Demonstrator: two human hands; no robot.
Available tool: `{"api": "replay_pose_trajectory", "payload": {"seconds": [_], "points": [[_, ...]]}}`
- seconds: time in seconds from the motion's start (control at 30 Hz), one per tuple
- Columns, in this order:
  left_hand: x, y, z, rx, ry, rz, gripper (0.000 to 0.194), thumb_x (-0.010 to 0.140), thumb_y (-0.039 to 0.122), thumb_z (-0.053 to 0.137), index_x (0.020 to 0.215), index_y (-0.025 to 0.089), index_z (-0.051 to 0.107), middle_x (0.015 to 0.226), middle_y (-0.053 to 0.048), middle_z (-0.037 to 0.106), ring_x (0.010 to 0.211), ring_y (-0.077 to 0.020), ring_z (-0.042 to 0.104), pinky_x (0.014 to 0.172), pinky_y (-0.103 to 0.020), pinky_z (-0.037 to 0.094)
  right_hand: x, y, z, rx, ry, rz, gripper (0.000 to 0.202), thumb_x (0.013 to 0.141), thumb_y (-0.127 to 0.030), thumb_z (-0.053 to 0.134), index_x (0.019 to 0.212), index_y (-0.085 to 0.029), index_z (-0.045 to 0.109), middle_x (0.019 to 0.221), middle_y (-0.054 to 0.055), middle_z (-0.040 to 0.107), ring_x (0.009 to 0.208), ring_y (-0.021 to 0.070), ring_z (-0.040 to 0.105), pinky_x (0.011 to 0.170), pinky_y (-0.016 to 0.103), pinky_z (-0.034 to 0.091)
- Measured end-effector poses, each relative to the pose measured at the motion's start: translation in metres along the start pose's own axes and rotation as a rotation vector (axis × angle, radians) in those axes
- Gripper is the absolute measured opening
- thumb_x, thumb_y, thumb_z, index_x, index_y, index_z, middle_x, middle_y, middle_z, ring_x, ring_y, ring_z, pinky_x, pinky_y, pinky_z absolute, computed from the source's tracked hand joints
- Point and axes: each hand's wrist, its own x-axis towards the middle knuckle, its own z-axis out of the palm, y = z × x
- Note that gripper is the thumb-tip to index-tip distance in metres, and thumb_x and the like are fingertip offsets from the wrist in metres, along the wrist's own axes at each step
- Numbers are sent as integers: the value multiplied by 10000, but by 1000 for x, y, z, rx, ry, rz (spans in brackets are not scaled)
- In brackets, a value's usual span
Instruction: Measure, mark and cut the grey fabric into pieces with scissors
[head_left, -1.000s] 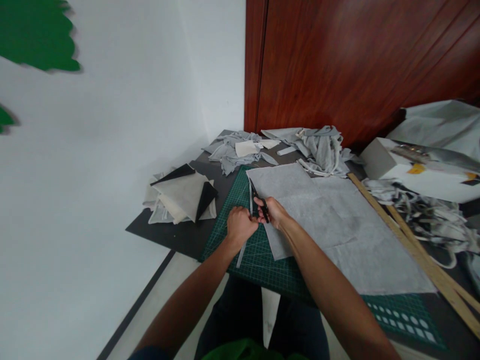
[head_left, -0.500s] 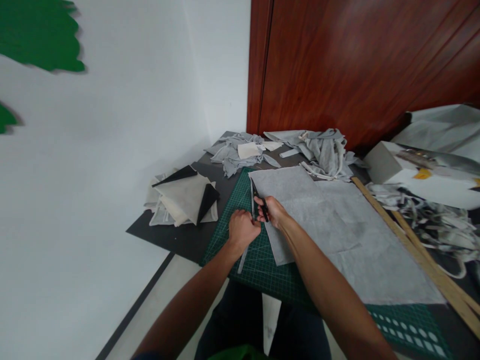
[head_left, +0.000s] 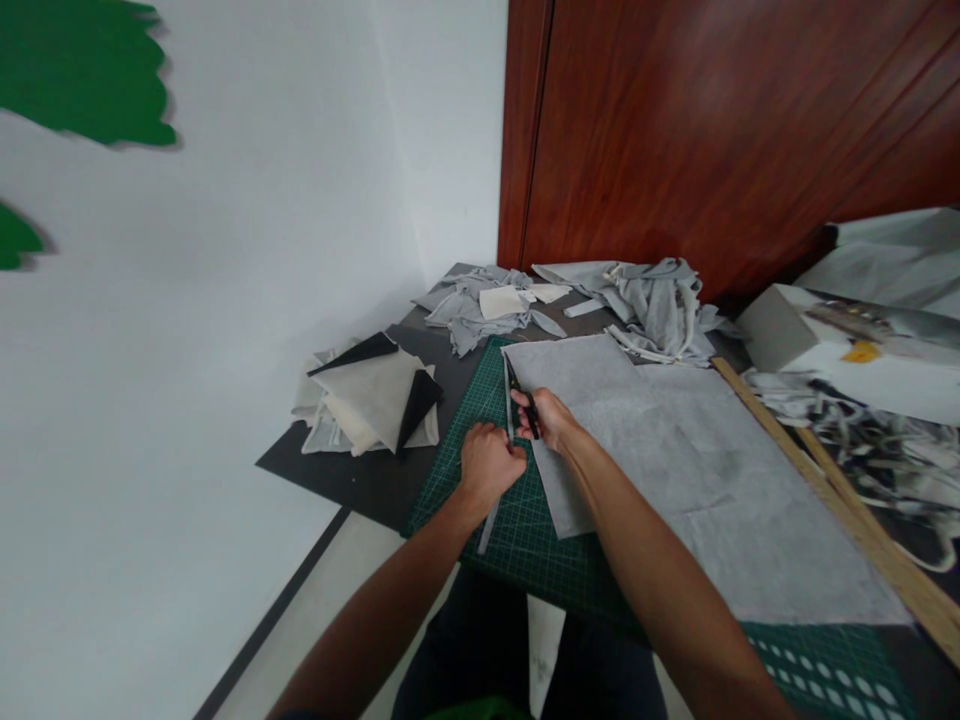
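A large sheet of grey fabric point(head_left: 690, 450) lies over a green cutting mat point(head_left: 457, 470). My right hand point(head_left: 546, 418) is closed around the handles of black scissors point(head_left: 531, 412), whose blades point away from me along the sheet's left edge. A narrow grey fabric strip point(head_left: 489, 528) runs beside that edge, passes under my left hand and hangs toward the mat's near side. My left hand point(head_left: 489, 462) is closed on this strip, just left of the scissors. Its fingertips are partly hidden.
Folded cream and black fabric pieces point(head_left: 375, 395) are stacked at the left. Grey scraps point(head_left: 484, 305) and a crumpled grey cloth point(head_left: 664, 305) lie at the back. Wooden rulers point(head_left: 832, 485), a white box point(head_left: 862, 345) and tangled fabric strips point(head_left: 862, 440) stand at the right.
The whole view has shifted slightly, so everything appears a little farther right. Both hands keep nearly the same position and hold.
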Motion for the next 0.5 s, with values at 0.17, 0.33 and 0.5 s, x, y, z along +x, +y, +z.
{"api": "replay_pose_trajectory", "payload": {"seconds": [0.17,0.33,0.5], "points": [[0,0,1,1,9,1,153,777,198,598,767,169,748,841,-97,732,911,-249,663,923,-368,499,5,-4,-2,-37,-34,26,320,906,-406,641,694,-191,534,501,-6,511,437,129,518,394,222,478],[0,-1,2,-2,8,-3,154,778,198,601,763,167,751,830,-102,726,901,-256,660,927,-385,496,11,-7,-1,-10,-44,34,338,921,-404,629,681,-187,532,496,-10,508,423,114,498,431,227,515],[0,0,1,-14,-2,-2,149,780,198,607,765,172,753,835,-104,722,905,-263,655,920,-395,496,10,-9,1,7,-34,16,304,912,-343,657,682,-188,533,496,-6,502,436,119,504,393,211,471]]}}
